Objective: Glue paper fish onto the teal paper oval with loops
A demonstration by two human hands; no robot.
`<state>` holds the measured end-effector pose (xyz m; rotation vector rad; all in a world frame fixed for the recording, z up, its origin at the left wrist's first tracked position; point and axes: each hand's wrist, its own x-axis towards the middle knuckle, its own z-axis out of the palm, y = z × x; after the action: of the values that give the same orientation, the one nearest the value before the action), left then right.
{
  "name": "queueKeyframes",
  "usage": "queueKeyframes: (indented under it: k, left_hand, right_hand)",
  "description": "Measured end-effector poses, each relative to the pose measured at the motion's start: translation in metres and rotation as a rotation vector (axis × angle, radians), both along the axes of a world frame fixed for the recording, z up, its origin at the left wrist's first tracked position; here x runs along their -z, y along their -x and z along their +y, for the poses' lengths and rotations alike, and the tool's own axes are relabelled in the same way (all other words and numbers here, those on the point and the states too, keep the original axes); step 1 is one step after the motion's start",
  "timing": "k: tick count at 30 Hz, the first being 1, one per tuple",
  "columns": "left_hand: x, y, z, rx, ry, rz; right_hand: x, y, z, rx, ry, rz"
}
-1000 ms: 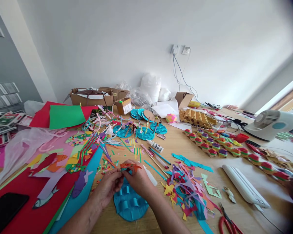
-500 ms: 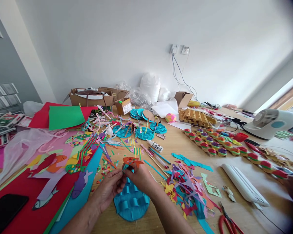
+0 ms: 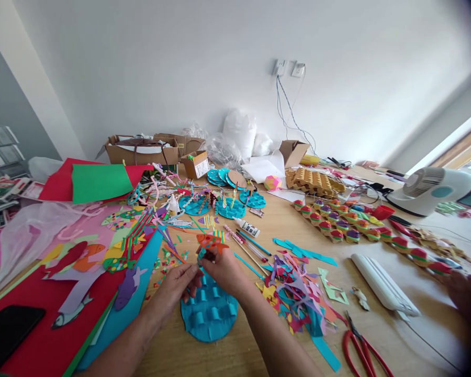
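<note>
My right hand (image 3: 224, 272) pinches an orange paper fish (image 3: 211, 242) and holds it upright above a round blue paper disc (image 3: 209, 312) covered with raised blue loops. My left hand (image 3: 178, 286) sits just left of it, fingertips touching the fish's lower end at the disc's far edge. The disc lies flat on the wooden table (image 3: 267, 225) between my forearms.
A heap of coloured paper scraps (image 3: 298, 298) lies right of the disc, red scissors (image 3: 363, 351) beyond. A glue bottle (image 3: 248, 227) and sticks lie ahead. Red and blue sheets with paper fish (image 3: 82, 293) and a black phone (image 3: 8, 332) are left. A person's hand (image 3: 465, 293) rests far right.
My right hand has lifted the orange fish from lying flat between my fingers to standing upright over the disc's far edge. The view has shifted slightly downward.
</note>
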<state>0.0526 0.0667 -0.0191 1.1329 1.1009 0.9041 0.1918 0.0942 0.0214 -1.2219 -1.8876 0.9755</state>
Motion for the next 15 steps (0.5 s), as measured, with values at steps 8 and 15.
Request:
queueKeyframes:
  k: [8, 15]
  left_hand:
    - [-0.011, 0.013, 0.015, -0.101, -0.383, 0.369]
    - [0.005, 0.017, 0.024, -0.009, -0.400, 0.468]
  right_hand:
    - [0.000, -0.007, 0.009, -0.019, -0.024, -0.135]
    - [0.015, -0.004, 0.005, -0.075, -0.051, -0.098]
